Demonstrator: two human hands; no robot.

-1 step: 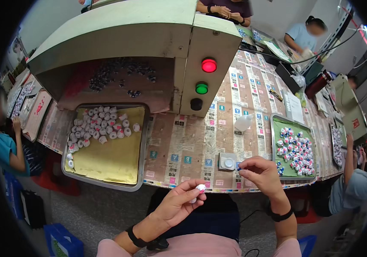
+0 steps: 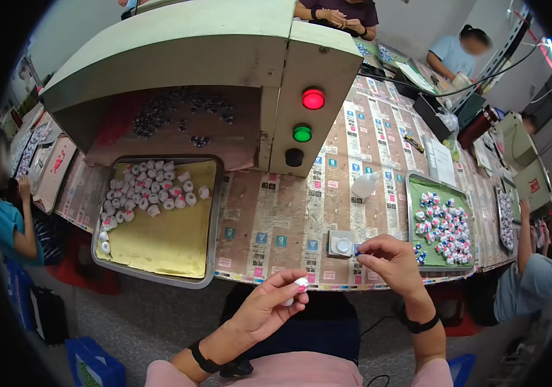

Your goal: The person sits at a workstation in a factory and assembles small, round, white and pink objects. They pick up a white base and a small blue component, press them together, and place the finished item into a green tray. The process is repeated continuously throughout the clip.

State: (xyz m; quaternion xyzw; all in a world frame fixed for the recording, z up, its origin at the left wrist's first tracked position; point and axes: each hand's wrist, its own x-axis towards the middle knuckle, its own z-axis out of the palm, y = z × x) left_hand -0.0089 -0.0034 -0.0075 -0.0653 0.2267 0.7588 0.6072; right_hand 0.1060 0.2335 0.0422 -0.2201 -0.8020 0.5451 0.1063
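My left hand is raised in front of the table edge and pinches a small white piece with a pink tip between thumb and fingers. My right hand hovers over the table's front edge and pinches a tiny blue part at its fingertips. That blue part is right beside a small square grey fixture with a round white centre. Both wrists wear dark bands.
A metal tray lined in yellow holds several white pieces at the left. A green tray of finished white, pink and blue pieces stands at the right. A pale green machine housing with a red light, green light and black button stands behind. Other people sit around the table.
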